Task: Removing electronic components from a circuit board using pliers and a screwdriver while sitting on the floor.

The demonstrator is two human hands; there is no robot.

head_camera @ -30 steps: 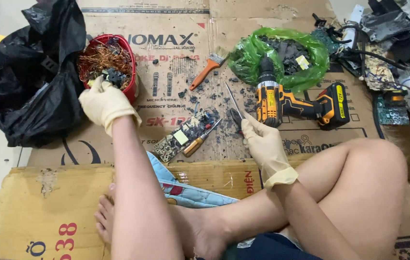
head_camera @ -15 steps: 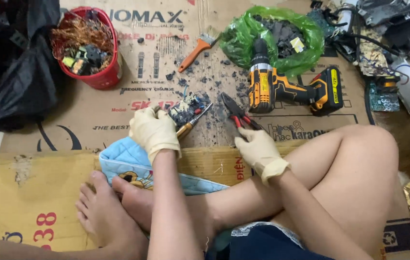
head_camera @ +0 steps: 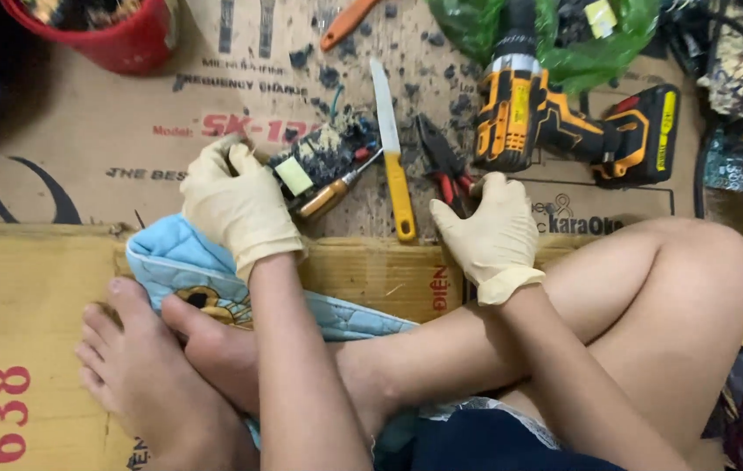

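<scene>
My left hand (head_camera: 236, 205), in a cream glove, has its fingers curled on the left end of a dirty circuit board (head_camera: 328, 153) that lies on the cardboard. An amber-handled screwdriver (head_camera: 329, 196) rests against the board. My right hand (head_camera: 489, 231), also gloved, closes over the red handles of a pair of pliers (head_camera: 441, 157). Between the two hands lies a knife with a yellow handle (head_camera: 399, 187), blade pointing away from me.
A yellow-and-black cordless drill (head_camera: 563, 126) lies right of the pliers. Behind are a red bucket (head_camera: 127, 44), a green bag of parts (head_camera: 581, 44) and an orange-handled tool (head_camera: 345, 24). Dark debris covers the cardboard (head_camera: 83, 131). My crossed legs and a blue cloth (head_camera: 171, 262) fill the foreground.
My left hand left the red bucket and came down to the circuit board. My right hand moved onto the pliers. The camera moved closer to the cardboard.
</scene>
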